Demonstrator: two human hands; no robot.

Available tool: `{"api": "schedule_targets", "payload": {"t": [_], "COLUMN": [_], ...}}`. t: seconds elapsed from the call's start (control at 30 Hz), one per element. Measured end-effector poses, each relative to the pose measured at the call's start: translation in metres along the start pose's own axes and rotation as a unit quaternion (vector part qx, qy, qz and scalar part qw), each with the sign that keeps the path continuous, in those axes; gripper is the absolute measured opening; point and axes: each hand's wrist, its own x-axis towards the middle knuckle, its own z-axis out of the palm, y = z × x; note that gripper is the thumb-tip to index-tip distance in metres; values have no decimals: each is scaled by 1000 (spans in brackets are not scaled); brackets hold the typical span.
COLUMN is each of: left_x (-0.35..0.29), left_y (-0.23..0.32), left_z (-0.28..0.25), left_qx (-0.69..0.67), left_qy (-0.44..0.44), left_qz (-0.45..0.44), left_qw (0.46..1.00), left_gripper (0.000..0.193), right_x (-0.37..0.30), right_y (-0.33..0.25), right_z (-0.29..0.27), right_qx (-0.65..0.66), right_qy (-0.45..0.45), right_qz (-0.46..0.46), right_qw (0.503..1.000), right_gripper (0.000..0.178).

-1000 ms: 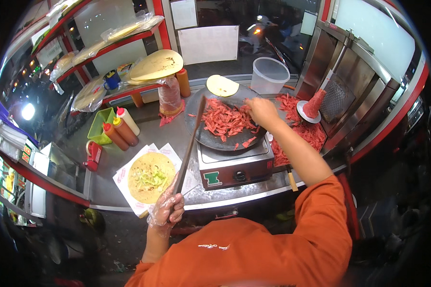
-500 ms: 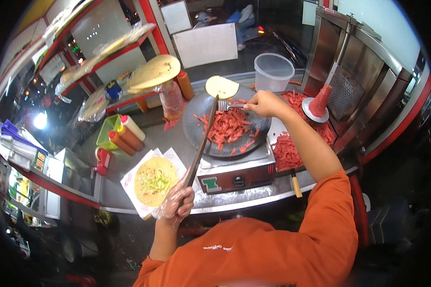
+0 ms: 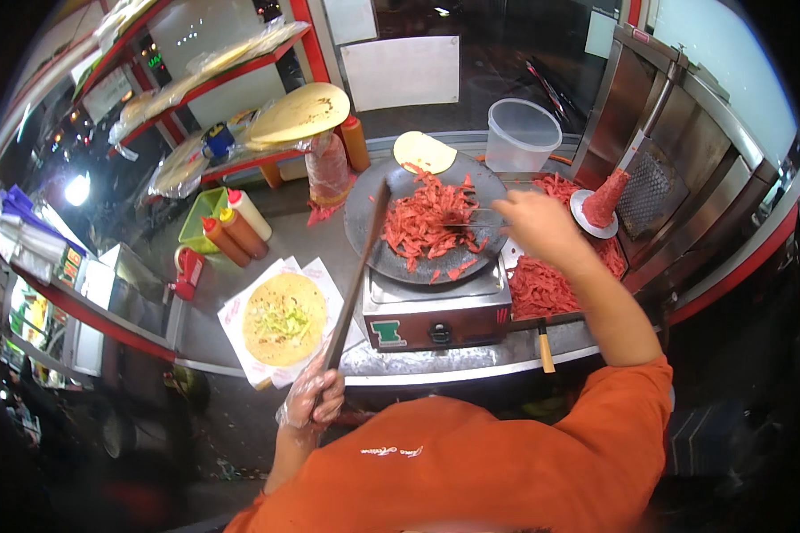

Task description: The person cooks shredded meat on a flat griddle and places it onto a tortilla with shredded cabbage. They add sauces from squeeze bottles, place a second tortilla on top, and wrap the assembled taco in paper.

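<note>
Basically grey ctr (image 3: 280,233), pan (image 3: 361,209) on stove (image 3: 422,311), red-edged shelves (image 3: 284,49) L.

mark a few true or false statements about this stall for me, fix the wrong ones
1. Red meat strips lie on the round dark griddle. True.
2. The left hand grips a long brown utensil. True.
3. The right hand holds a squeeze bottle. False: it holds a thin metal utensil.
4. Shredded lettuce lies on a flatbread. True.
5. The clear plastic tub stands left of the griddle. False: it stands behind, to the right.
</note>
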Motion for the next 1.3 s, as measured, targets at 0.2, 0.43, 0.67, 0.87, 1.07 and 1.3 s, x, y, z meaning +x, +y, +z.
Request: {"api": "schedule_targets", "payload": {"t": [0.2,0.43,0.67,0.87,1.07,1.3], "left_x": [18,20,26,10,11,21], "left_y": [34,58,52,69,58,52], "left_z": [12,4,-13,-32,-48,-32], "left_qx": [116,116,127,137,88,126], "left_qy": [6,-38,-58,-48,25,13], "left_qz": [-5,-4,-111,-15,-14,-2], "left_qw": [993,992,984,989,996,992], "left_gripper": [67,70,70,74,68,70], "right_x": [9,13,61,61,20,6], "right_y": [-17,-1,-19,-20,40,58], "right_z": [6,18,37,48,41,26], "right_qx": [120,191,159,59,291,401], "right_qy": [78,30,92,17,77,-83], "right_qz": [80,129,198,33,303,279], "right_qw": [987,973,963,998,904,869], "right_gripper": [20,34,30,35,37,29]}}
